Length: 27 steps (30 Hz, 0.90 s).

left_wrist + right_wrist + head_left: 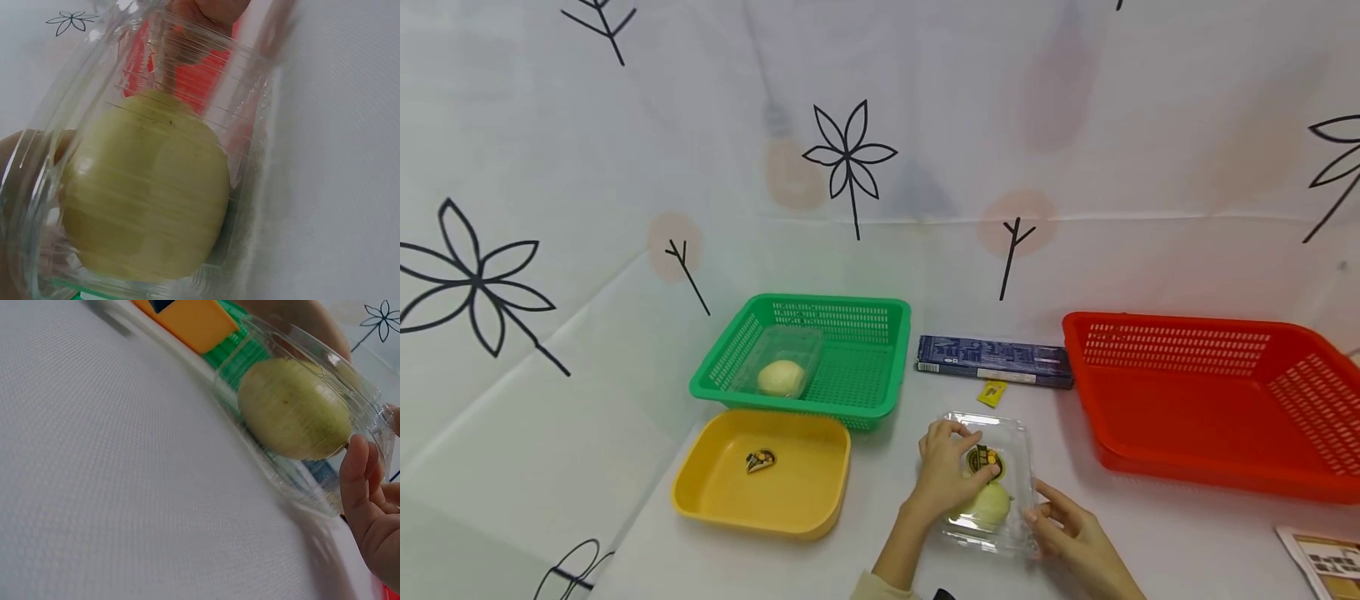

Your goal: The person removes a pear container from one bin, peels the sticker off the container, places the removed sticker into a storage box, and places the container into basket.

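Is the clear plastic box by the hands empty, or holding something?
Not empty: the clear plastic box holds one round pale-green fruit, visible in every view.

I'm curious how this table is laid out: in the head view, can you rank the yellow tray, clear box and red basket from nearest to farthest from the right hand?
1. Clear box: touching the right hand, to its left.
2. Red basket: farther back, to the right.
3. Yellow tray: well off to the left.
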Each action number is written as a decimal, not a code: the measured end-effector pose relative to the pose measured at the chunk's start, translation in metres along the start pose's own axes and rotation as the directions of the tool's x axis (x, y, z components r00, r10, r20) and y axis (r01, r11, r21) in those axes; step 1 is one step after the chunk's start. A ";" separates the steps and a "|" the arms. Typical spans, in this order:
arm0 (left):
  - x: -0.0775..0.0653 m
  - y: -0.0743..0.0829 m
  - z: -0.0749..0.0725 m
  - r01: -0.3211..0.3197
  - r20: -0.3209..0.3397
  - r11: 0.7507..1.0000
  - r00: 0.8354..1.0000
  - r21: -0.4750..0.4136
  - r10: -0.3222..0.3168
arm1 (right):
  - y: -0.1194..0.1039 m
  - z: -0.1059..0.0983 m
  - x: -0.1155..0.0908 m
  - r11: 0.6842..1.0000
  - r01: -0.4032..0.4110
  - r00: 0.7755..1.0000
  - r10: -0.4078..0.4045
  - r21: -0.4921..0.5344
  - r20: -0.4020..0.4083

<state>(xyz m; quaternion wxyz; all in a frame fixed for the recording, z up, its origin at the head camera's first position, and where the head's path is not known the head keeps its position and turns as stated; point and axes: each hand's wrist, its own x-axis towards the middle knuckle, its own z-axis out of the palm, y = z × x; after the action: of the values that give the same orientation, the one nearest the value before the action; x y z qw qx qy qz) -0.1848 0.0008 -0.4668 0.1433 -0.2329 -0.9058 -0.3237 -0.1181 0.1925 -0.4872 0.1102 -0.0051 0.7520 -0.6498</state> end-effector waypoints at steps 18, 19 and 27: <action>-0.002 0.003 0.001 0.022 -0.007 0.998 1.000 0.055 -0.022 | -0.002 0.004 -0.003 0.998 -0.064 0.997 0.064 0.005 -0.048; -0.003 0.003 0.001 0.033 -0.007 0.998 0.999 0.054 -0.033 | -0.002 0.004 -0.003 0.998 -0.057 0.997 0.057 0.009 -0.042; -0.004 0.006 -0.004 0.036 -0.065 0.997 0.997 0.067 -0.032 | 0.006 0.003 -0.002 0.998 0.056 0.998 -0.055 0.023 -0.017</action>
<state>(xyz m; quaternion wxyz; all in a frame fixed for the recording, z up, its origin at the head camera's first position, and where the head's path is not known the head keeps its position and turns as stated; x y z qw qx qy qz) -0.1779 0.0014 -0.4623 0.1743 -0.2021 -0.9150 -0.3025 -0.1148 0.1904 -0.4928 0.0859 -0.0194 0.7450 -0.6613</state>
